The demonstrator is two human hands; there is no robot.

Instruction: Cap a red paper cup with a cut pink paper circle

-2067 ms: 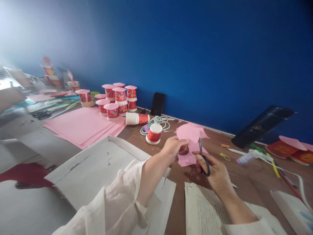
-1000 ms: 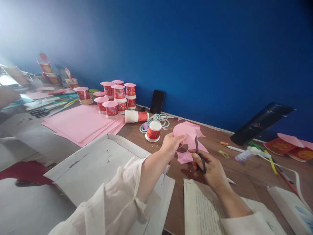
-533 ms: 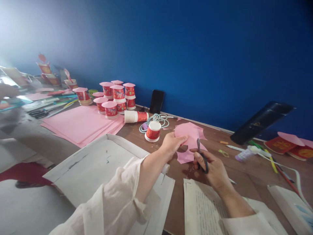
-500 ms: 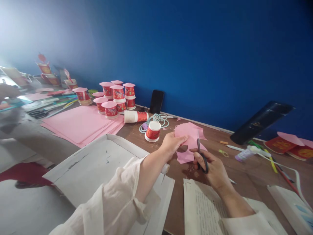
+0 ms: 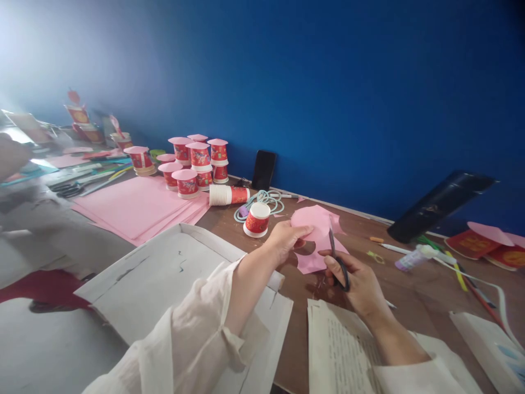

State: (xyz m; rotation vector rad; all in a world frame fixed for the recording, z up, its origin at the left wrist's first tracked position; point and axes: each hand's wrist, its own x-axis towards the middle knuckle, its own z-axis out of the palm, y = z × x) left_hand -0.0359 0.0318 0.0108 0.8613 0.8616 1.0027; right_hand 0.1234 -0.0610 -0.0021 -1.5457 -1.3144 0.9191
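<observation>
Between thumb and fingers, my left hand (image 5: pixel 287 238) pinches a sheet of pink paper (image 5: pixel 315 260) by its left side. The sheet has a partly cut rounded shape and jagged edges. Black-handled scissors (image 5: pixel 341 272) are gripped in my right hand (image 5: pixel 363 284), with the blades pointing up and lying at the paper's rounded edge. Just left of my left hand, a red paper cup (image 5: pixel 257 220) stands upside down. Behind that cup lie a coiled pale cord (image 5: pixel 270 201) and a stack of nested cups (image 5: pixel 228 195) on its side.
Red cups topped with pink discs (image 5: pixel 187 183) stand near the wall, beside pink sheets (image 5: pixel 135 205). A white box lid (image 5: pixel 143 268) lies front left. Printed pages (image 5: pixel 340 345), a glue stick (image 5: pixel 412 258) and a black bottle (image 5: pixel 441 205) are to the right. Another person's sleeve (image 5: pixel 36 230) shows at left.
The rounded part of the pink paper has turned slightly, and my left fingers have shifted a little to the left. The scissors stay at its edge, nearly unmoved.
</observation>
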